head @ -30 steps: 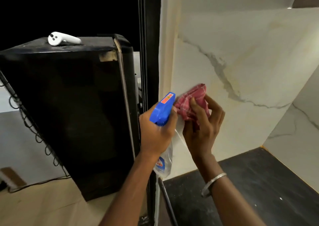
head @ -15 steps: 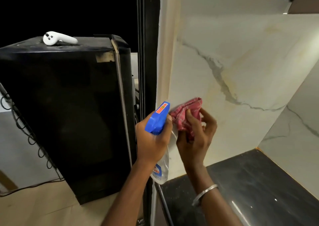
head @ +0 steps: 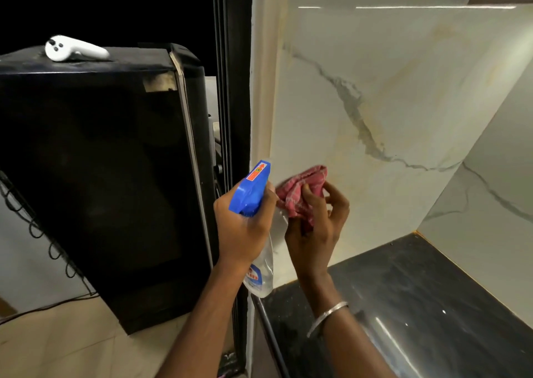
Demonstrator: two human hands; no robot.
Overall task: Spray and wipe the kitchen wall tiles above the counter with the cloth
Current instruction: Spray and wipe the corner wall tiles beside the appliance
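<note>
Above the dark counter (head: 432, 305), close to the left edge of the marble-look wall tiles (head: 403, 103), I see both hands raised together. My left hand (head: 245, 227) is closed around the neck of the spray bottle (head: 253, 213), with the fingers wrapped under the blue trigger head; the nozzle points up and toward the tiles. The clear body of the bottle hangs below the hand, tilted, and its lower end is just over the front corner of the counter. I cannot tell if the trigger is pressed.

My right hand (head: 314, 233) holds the red cloth (head: 302, 190) bunched up. The thumb and first fingers pinch the cloth from below, while the other fingers are curled loosely and partly open. The cloth is just beside the head of the bottle and very near the tile surface, but I cannot tell if it really touches the tile. A silver bracelet (head: 328, 317) sits on the right wrist.

The tiles show grey veins and some yellowish marks, and a second tiled wall meets them at the corner on the right. On the left stands a black appliance (head: 101, 175), well apart from the hands, and a white controller (head: 75, 49) lies on its top.
</note>
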